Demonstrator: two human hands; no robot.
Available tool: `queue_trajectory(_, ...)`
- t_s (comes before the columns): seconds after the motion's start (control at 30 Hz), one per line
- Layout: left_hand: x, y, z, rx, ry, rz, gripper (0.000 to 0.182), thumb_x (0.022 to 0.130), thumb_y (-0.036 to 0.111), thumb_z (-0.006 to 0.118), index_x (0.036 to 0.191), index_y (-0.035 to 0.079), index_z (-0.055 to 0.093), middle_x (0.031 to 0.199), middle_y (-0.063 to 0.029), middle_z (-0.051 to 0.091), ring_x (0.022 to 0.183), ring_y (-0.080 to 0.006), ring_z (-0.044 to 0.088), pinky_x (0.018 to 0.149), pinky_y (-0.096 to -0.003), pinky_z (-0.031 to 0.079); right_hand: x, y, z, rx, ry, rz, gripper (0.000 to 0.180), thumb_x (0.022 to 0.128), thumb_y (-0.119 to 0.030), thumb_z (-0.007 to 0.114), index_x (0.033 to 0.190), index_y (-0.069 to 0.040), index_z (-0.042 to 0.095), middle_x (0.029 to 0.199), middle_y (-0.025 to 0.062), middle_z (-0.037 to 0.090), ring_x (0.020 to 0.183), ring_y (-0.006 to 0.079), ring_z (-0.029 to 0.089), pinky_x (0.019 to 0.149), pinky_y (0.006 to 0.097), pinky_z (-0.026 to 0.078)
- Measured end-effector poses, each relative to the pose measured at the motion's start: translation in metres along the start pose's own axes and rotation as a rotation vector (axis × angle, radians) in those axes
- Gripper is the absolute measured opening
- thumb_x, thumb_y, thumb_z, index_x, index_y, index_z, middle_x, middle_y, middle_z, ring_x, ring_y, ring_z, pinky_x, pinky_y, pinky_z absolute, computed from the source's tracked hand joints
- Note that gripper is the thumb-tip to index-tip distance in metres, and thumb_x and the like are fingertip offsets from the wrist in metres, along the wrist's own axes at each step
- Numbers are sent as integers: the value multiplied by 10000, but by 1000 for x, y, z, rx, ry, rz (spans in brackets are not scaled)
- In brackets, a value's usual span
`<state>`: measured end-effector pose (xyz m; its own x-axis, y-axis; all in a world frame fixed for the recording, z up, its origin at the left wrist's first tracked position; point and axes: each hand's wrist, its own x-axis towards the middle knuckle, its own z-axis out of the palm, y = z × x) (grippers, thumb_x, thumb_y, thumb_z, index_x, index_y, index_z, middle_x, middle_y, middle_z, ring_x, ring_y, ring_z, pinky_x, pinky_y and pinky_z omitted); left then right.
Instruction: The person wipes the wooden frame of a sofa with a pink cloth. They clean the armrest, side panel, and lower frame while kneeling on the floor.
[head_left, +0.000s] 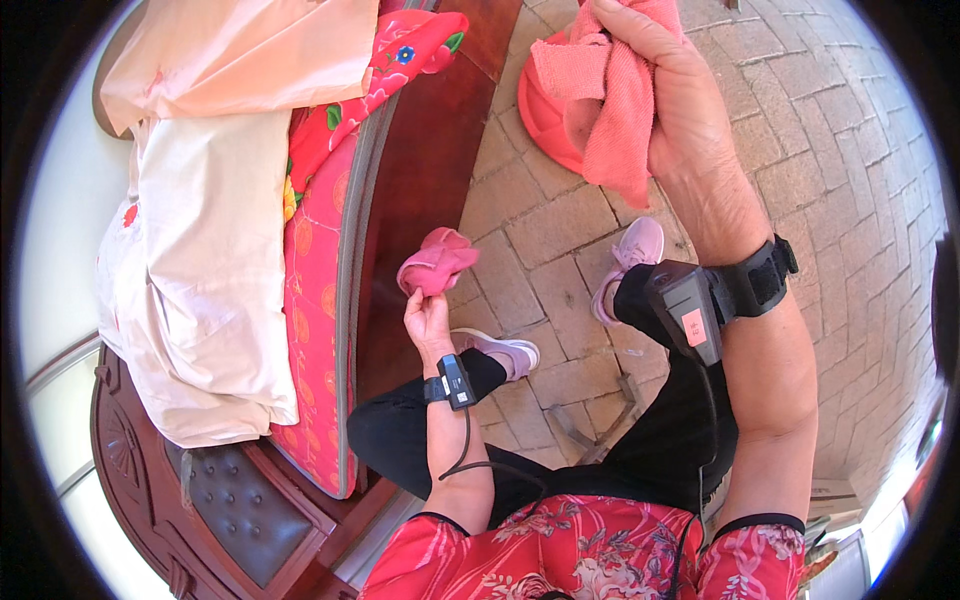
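Note:
My left hand (427, 324) pinches a bunched pink cloth (439, 262) between thumb and fingers, beside the bed's dark red wooden side rail (420, 142). Raised higher, my right hand (691, 112) grips a folded coral terry cloth (626, 127) whose end hangs down. Part of a coral plastic basin (536, 120) on the floor shows behind that cloth, which covers most of it. A strapped black device sits on each wrist, with a cable running back along the arm.
At left is a bed with a red patterned mattress (319, 300), a cream sheet (217, 277), a peach cloth (247, 60) and a carved headboard (135, 465) with dark tufted padding. My pink shoes (499, 351) rest on brick paving (562, 225). A seat frame's legs (592, 435) show between my knees.

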<state>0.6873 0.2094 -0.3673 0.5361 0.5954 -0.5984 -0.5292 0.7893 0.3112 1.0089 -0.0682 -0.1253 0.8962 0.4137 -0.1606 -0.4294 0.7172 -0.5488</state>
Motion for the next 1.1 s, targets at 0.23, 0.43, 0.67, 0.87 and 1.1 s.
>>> queue_trajectory(0.23,-10,-5,10,314,178,-161,664,878,254,684,1418,26,373,1419,-162,477,1297,-370,460,1079,-659,318,-1,-3,-3,13,-40,13,112,921,-119,604,951,-63,512,787,70,592,663,191,621,595,307,539)
queue_trajectory(0.43,14,-16,66,688,102,-38,551,822,62,655,1325,-6,442,1264,-151,565,1189,-319,548,1026,-492,460,-3,-7,-8,6,-63,27,106,920,-125,610,947,-55,535,810,78,620,680,187,631,601,308,538)
queue_trajectory(0.67,54,-61,164,2501,-778,1086,749,617,-97,651,1291,204,526,1350,-131,459,1149,-395,515,928,-467,493,3,-11,-18,-34,10,6,99,921,-120,610,956,-49,551,820,77,632,696,181,636,628,301,542)
queue_trajectory(0.87,75,-53,127,3353,-984,1161,331,838,188,570,1156,154,657,1248,-74,534,1213,-318,456,923,-487,414,4,-14,-23,64,-128,-4,92,920,-97,606,967,-37,554,821,84,634,682,186,637,618,300,543)
queue_trajectory(1.1,48,-4,17,3945,-940,659,406,904,292,504,1231,98,646,1287,-64,539,1375,-328,293,1049,-551,257,5,-11,-20,-23,23,18,95,920,-105,610,963,-35,562,815,85,635,686,192,643,612,303,544)
